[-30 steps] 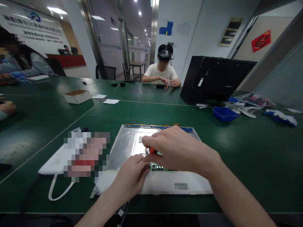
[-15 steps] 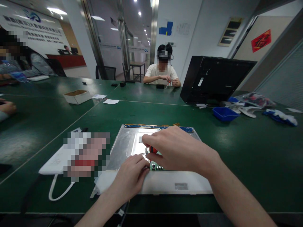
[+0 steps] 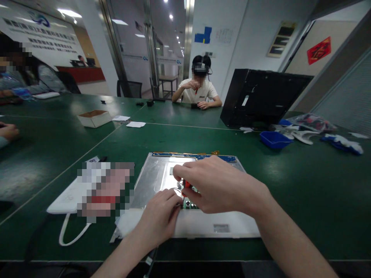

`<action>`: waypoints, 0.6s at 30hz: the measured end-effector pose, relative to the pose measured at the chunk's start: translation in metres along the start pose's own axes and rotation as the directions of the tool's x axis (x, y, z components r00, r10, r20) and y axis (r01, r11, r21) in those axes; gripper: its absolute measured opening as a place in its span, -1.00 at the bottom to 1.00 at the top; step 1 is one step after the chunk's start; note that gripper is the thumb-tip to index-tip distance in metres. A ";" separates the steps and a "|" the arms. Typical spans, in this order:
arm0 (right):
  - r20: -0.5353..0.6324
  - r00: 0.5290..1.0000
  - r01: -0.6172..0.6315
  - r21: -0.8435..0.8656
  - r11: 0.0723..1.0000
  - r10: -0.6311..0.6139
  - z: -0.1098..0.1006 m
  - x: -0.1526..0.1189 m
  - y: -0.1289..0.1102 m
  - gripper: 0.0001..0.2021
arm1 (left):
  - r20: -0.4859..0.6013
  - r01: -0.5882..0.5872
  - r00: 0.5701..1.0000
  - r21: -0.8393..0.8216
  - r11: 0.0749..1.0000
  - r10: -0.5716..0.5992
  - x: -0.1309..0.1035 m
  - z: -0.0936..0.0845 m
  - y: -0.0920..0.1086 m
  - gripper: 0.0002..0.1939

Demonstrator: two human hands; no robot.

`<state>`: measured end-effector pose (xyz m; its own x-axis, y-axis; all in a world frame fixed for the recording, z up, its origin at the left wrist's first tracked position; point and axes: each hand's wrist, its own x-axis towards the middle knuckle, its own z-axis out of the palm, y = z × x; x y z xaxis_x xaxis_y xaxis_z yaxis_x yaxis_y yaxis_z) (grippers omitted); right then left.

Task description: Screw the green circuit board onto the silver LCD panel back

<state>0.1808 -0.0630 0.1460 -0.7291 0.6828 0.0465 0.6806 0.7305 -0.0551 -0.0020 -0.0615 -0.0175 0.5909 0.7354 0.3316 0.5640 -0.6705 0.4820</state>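
Observation:
A silver display panel (image 3: pixel 146 183) lies flat on the green table in front of me. It has a blue circuit strip (image 3: pixel 174 155) along its far edge and a green circuit board (image 3: pixel 191 204) near its middle. My right hand (image 3: pixel 217 185) is closed around the red-and-black handle of a screwdriver (image 3: pixel 187 187), which stands over the green board with its tip low. Beside that tip, the fingers of my left hand (image 3: pixel 159 212) are pressed together at the board's left edge; whatever they pinch is hidden. A dark cable (image 3: pixel 150 259) hangs below my left wrist.
Left of the panel are a white power bank (image 3: pixel 65 197) with a looped white cord and a blurred-out reddish object (image 3: pixel 107 193). A blue tray (image 3: pixel 275 139), a black monitor (image 3: pixel 263 98) and an open carton (image 3: pixel 94 119) stand farther back. A co-worker (image 3: pixel 199 87) sits opposite.
The screwdriver handle has turned slightly within my right hand, showing more red. My left hand has stayed in place. Across the table, the co-worker has raised one hand towards the face.

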 end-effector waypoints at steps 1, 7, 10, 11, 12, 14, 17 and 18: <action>-0.003 1.000 -0.011 -0.009 1.000 0.011 0.000 0.001 0.000 -0.90 | 0.002 0.002 1.000 0.000 1.000 -0.002 0.000 0.000 0.000 -0.78; 0.001 0.999 -0.048 -0.033 0.998 0.048 0.000 0.004 0.001 -0.92 | -0.024 0.005 1.000 0.015 1.000 -0.005 0.000 0.002 -0.001 -0.80; 0.004 1.000 -0.017 0.002 1.000 0.017 -0.001 0.002 0.000 -0.91 | -0.043 -0.003 0.999 0.013 1.000 0.004 -0.001 0.002 -0.001 -0.80; 0.004 1.000 -0.002 0.012 1.000 0.002 -0.002 0.002 0.000 -0.91 | -0.041 -0.006 0.999 0.009 1.000 0.006 -0.001 0.002 -0.001 -0.80; 0.006 1.000 0.010 0.018 1.000 -0.010 -0.002 0.001 0.000 -0.90 | -0.034 -0.007 0.999 0.003 1.000 0.007 -0.001 0.002 -0.001 -0.79; 0.016 1.000 0.022 0.016 1.000 -0.022 -0.002 0.000 -0.001 -0.90 | -0.014 -0.004 1.000 -0.008 1.000 0.004 -0.001 0.001 0.000 -0.79; 0.033 0.999 0.016 -0.007 1.000 -0.015 -0.002 0.001 -0.001 -0.93 | -0.004 0.002 1.000 -0.016 1.000 -0.002 0.000 -0.001 0.000 -0.79; 0.032 0.999 0.009 -0.015 1.000 -0.009 -0.002 0.001 -0.002 -0.94 | -0.008 0.003 1.000 -0.013 1.000 -0.003 0.000 -0.001 0.001 -0.79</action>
<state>0.1789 -0.0632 0.1481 -0.7368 0.6759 0.0148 0.6750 0.7367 -0.0401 -0.0024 -0.0617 -0.0162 0.5843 0.7383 0.3370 0.5580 -0.6669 0.4938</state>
